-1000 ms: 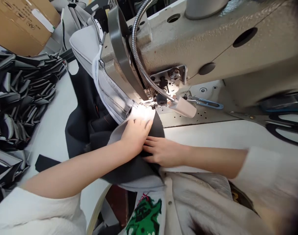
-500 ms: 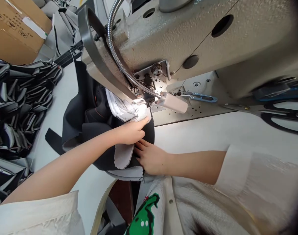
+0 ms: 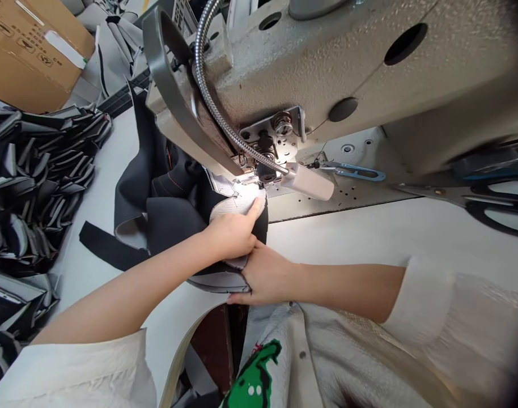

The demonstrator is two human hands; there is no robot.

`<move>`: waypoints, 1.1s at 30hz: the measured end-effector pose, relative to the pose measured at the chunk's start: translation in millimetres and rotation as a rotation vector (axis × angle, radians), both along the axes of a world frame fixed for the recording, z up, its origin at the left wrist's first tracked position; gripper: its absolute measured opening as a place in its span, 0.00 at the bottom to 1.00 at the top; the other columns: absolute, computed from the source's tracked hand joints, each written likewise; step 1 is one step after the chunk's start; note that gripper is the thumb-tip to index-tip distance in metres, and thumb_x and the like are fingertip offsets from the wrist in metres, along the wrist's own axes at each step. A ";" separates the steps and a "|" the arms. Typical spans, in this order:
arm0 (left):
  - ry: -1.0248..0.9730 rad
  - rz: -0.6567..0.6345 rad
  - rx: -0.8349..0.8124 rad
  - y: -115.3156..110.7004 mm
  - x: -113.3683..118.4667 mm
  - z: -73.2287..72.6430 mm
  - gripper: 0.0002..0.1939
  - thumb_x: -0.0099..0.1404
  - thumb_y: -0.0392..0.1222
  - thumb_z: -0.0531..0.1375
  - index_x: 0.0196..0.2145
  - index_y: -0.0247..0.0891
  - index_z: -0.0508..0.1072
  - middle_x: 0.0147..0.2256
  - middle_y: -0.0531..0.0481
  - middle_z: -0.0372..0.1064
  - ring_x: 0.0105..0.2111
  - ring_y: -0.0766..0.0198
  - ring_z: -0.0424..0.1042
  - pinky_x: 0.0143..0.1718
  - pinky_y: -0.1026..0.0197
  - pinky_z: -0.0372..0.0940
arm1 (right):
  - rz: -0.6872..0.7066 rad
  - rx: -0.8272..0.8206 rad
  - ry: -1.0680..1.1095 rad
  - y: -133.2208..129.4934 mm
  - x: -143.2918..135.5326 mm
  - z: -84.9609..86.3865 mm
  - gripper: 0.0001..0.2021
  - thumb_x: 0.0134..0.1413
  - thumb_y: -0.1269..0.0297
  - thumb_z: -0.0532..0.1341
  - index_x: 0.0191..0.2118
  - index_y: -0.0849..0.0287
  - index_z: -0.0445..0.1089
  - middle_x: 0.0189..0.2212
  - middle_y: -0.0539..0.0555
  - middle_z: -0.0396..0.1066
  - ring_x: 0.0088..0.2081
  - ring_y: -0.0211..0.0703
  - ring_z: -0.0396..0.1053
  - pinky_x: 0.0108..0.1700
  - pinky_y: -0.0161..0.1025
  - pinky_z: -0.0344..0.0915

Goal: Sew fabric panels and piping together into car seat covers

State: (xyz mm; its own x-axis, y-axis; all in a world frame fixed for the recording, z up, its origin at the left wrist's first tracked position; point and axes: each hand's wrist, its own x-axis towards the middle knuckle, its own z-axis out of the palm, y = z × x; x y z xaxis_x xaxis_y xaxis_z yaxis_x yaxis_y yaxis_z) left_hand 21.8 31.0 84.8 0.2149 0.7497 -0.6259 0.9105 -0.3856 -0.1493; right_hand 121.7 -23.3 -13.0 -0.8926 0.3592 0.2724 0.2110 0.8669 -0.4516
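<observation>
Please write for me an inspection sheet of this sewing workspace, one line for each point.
Surface: smooth white tabletop, partly covered by fabric.
Job's things: black fabric with light grey backing, folded, reaching under the head of the beige metal sewing machine.
Clutter: black-handled metal scissors and slim light-blue metal tool, both right of the needle area.
Hands: left hand presses light grey mesh near the needle area; right hand grips the fabric's near edge.
Cables: nothing seen; ribbed metal lamp neck only.
Surroundings: brown cardboard box and heaped black-and-grey fabric pieces, left.
</observation>
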 end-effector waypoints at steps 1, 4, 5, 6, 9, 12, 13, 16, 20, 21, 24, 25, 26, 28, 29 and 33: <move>0.003 -0.026 0.003 -0.6 0.1 1.3 0.42 0.57 0.36 0.49 0.66 0.31 0.37 0.32 0.41 0.76 0.29 0.52 0.75 0.28 0.59 0.65 | -0.010 0.004 -0.020 -1.5 0.9 2.5 0.29 0.57 0.39 0.50 0.27 0.60 0.75 0.20 0.55 0.70 0.35 0.48 0.65 0.57 0.51 0.50; 0.021 -0.021 0.005 2.9 1.7 2.4 0.39 0.59 0.36 0.47 0.66 0.32 0.38 0.32 0.43 0.76 0.28 0.55 0.75 0.27 0.61 0.63 | -0.069 0.110 -0.061 -1.9 1.7 5.1 0.31 0.54 0.36 0.51 0.29 0.61 0.77 0.24 0.58 0.73 0.41 0.53 0.65 0.59 0.52 0.48; 0.031 -0.004 0.014 5.0 3.0 1.7 0.38 0.60 0.36 0.47 0.66 0.33 0.38 0.33 0.42 0.76 0.30 0.54 0.75 0.28 0.61 0.63 | -0.096 0.142 -0.069 -0.9 1.8 4.7 0.30 0.54 0.38 0.52 0.30 0.62 0.77 0.27 0.59 0.74 0.43 0.55 0.65 0.59 0.54 0.47; 0.031 0.012 0.030 7.0 4.5 0.5 0.37 0.60 0.36 0.46 0.66 0.34 0.39 0.34 0.41 0.76 0.31 0.53 0.75 0.28 0.60 0.64 | -0.123 0.160 -0.080 0.6 2.2 4.2 0.29 0.54 0.38 0.53 0.30 0.61 0.77 0.29 0.59 0.74 0.44 0.56 0.65 0.59 0.55 0.47; -0.017 0.044 0.084 9.7 8.9 -4.3 0.36 0.60 0.35 0.46 0.66 0.32 0.42 0.35 0.40 0.76 0.33 0.52 0.75 0.30 0.60 0.64 | -0.185 0.180 -0.089 5.2 6.3 3.8 0.29 0.54 0.39 0.54 0.35 0.62 0.77 0.31 0.60 0.75 0.46 0.58 0.65 0.59 0.57 0.47; -0.017 0.026 0.104 6.6 8.4 -6.2 0.37 0.60 0.36 0.47 0.66 0.30 0.40 0.33 0.41 0.76 0.30 0.55 0.75 0.30 0.60 0.64 | -0.212 0.257 -0.005 6.0 12.2 4.4 0.27 0.56 0.44 0.56 0.46 0.66 0.72 0.38 0.62 0.74 0.46 0.55 0.68 0.57 0.54 0.53; 0.001 0.010 0.092 4.8 6.8 -5.6 0.38 0.59 0.37 0.48 0.66 0.31 0.40 0.33 0.41 0.76 0.29 0.55 0.75 0.30 0.60 0.63 | -0.210 0.294 0.017 4.9 13.4 4.2 0.26 0.57 0.47 0.57 0.47 0.68 0.71 0.39 0.63 0.74 0.45 0.54 0.69 0.56 0.53 0.56; 0.046 -0.013 -0.002 -0.3 -0.3 -1.9 0.40 0.59 0.39 0.49 0.66 0.32 0.37 0.32 0.42 0.76 0.27 0.55 0.75 0.28 0.61 0.63 | -0.222 0.446 0.014 -1.2 14.3 1.5 0.18 0.58 0.59 0.58 0.45 0.71 0.72 0.41 0.66 0.73 0.44 0.55 0.71 0.52 0.52 0.62; -0.023 0.025 -0.034 -0.5 -4.3 -1.4 0.36 0.61 0.38 0.46 0.66 0.31 0.40 0.34 0.42 0.76 0.27 0.55 0.75 0.28 0.60 0.63 | -0.262 0.615 -0.045 -3.3 18.1 -2.5 0.16 0.53 0.72 0.57 0.46 0.75 0.72 0.44 0.71 0.71 0.46 0.60 0.70 0.49 0.53 0.66; -0.061 0.036 -0.015 0.9 -3.2 -2.5 0.35 0.62 0.37 0.46 0.66 0.30 0.42 0.35 0.41 0.76 0.28 0.55 0.75 0.29 0.60 0.63 | -0.263 0.628 -0.052 -1.4 20.6 -2.7 0.16 0.53 0.73 0.56 0.46 0.76 0.72 0.45 0.71 0.71 0.46 0.60 0.70 0.49 0.52 0.66; -0.167 0.069 0.041 5.9 2.8 -6.5 0.33 0.62 0.35 0.45 0.64 0.26 0.46 0.36 0.41 0.76 0.31 0.56 0.75 0.29 0.61 0.63 | -0.269 0.616 -0.060 7.5 29.3 -1.5 0.17 0.55 0.74 0.53 0.47 0.76 0.71 0.45 0.71 0.71 0.46 0.57 0.71 0.51 0.51 0.66; -0.181 0.079 0.052 6.9 4.6 -7.5 0.33 0.61 0.34 0.44 0.64 0.26 0.46 0.36 0.41 0.76 0.31 0.56 0.75 0.29 0.61 0.63 | -0.269 0.609 -0.061 10.3 31.7 -0.9 0.17 0.56 0.74 0.52 0.46 0.76 0.71 0.44 0.70 0.71 0.46 0.56 0.71 0.51 0.51 0.66; -0.183 0.084 0.061 7.4 5.9 -8.0 0.33 0.61 0.34 0.44 0.64 0.27 0.46 0.35 0.42 0.76 0.30 0.56 0.74 0.29 0.60 0.63 | -0.272 0.605 -0.059 12.6 33.6 -0.2 0.17 0.56 0.74 0.51 0.46 0.76 0.71 0.44 0.70 0.71 0.47 0.55 0.70 0.52 0.51 0.66; -0.180 0.070 0.070 6.3 6.9 -8.3 0.32 0.62 0.35 0.45 0.64 0.28 0.46 0.32 0.44 0.76 0.28 0.56 0.74 0.28 0.60 0.63 | -0.285 0.610 -0.040 15.4 36.0 0.6 0.16 0.57 0.75 0.51 0.46 0.75 0.71 0.44 0.70 0.72 0.48 0.55 0.70 0.53 0.50 0.66; -0.183 0.058 0.068 5.0 6.7 -8.3 0.32 0.62 0.36 0.45 0.64 0.29 0.47 0.31 0.45 0.75 0.28 0.56 0.74 0.27 0.60 0.62 | -0.290 0.615 -0.025 16.1 36.7 0.8 0.16 0.57 0.76 0.51 0.46 0.75 0.71 0.44 0.70 0.72 0.48 0.55 0.70 0.53 0.50 0.66; -0.128 0.012 0.100 -0.1 6.3 -10.4 0.28 0.64 0.34 0.45 0.62 0.32 0.52 0.31 0.45 0.75 0.28 0.56 0.74 0.28 0.61 0.63 | -0.302 0.604 -0.003 19.5 39.2 1.7 0.16 0.57 0.78 0.50 0.47 0.78 0.70 0.46 0.72 0.70 0.50 0.55 0.69 0.52 0.48 0.67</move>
State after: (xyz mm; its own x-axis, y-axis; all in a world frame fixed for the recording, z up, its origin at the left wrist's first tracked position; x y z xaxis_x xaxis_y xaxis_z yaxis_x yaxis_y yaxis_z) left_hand 28.1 30.9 74.4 0.2784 0.8098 -0.5164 0.9290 -0.3635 -0.0691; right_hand 160.9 -3.9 -11.3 -0.7783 0.3783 0.5012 0.4842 0.8698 0.0953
